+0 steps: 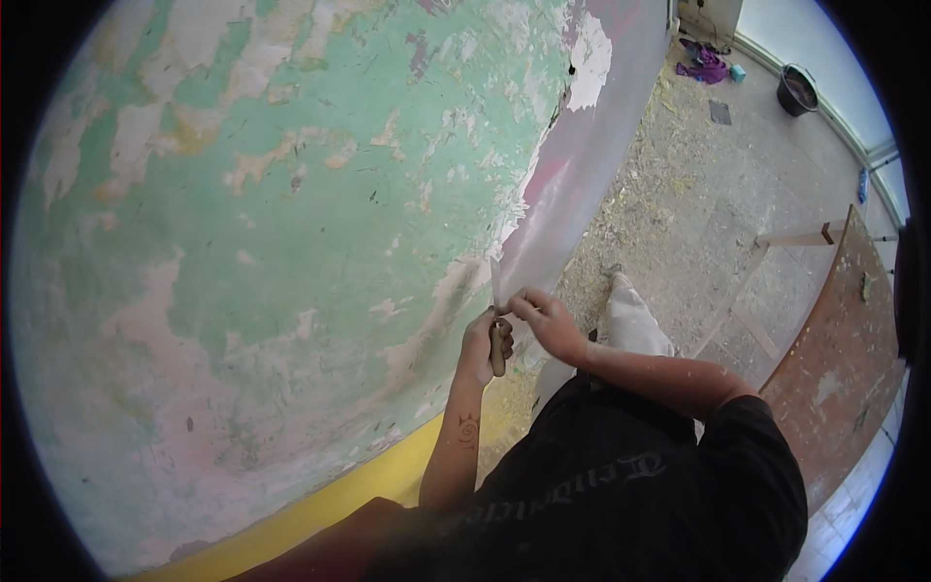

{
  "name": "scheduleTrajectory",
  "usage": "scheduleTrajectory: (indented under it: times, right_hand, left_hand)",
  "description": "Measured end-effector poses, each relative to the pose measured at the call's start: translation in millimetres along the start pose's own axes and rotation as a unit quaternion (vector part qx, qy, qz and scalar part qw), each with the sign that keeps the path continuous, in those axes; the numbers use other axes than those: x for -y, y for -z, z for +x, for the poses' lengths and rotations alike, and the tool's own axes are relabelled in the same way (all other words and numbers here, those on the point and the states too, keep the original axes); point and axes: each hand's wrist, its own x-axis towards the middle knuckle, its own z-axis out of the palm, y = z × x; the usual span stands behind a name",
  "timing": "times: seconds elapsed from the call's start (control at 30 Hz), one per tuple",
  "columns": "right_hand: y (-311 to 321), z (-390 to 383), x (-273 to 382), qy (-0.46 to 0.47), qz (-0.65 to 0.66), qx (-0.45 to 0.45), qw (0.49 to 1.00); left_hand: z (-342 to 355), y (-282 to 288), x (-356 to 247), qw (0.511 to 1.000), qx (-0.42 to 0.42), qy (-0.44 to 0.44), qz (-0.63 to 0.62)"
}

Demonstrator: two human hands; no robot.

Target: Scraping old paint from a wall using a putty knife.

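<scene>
My left hand is closed around the light wooden handle of a narrow scraper, whose pale blade points up along the wall. My right hand has its fingertips bent in at the blade's base, just above my left fingers; what they pinch is hidden. Behind the tool, the wall shows mottled green paint with pale peeled patches, and a ragged white edge borders a pinkish-grey band.
At my right stands a stained brown board table with light wooden legs. Paint flakes litter the floor. A black bucket, purple cloth and small blue object lie farther off. A yellow strip runs along the wall's lower edge.
</scene>
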Motion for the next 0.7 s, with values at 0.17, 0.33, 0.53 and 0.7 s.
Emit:
scheduleTrajectory:
  times: [0.17, 0.33, 0.53, 0.7]
  right_hand:
    - [2.1, 52.0, -42.7, -0.336, 0.235, -0.068, 0.910]
    - [-33.1, 64.9, -65.6, -0.347, 0.262, -0.054, 0.899]
    - [-49.6, 75.1, -94.3, -0.261, 0.343, -0.084, 0.899]
    - [-57.1, 80.7, -94.4, -0.241, 0.353, -0.105, 0.898]
  left_hand:
    - [0.6, -12.8, -8.3, 0.990, -0.061, -0.030, 0.122]
    - [4.4, 9.6, -4.5, 0.978, -0.042, -0.046, 0.199]
    - [11.4, 38.0, -1.0, 0.967, -0.034, -0.095, 0.234]
    - [30.6, 54.8, 12.3, 0.967, -0.030, -0.136, 0.214]
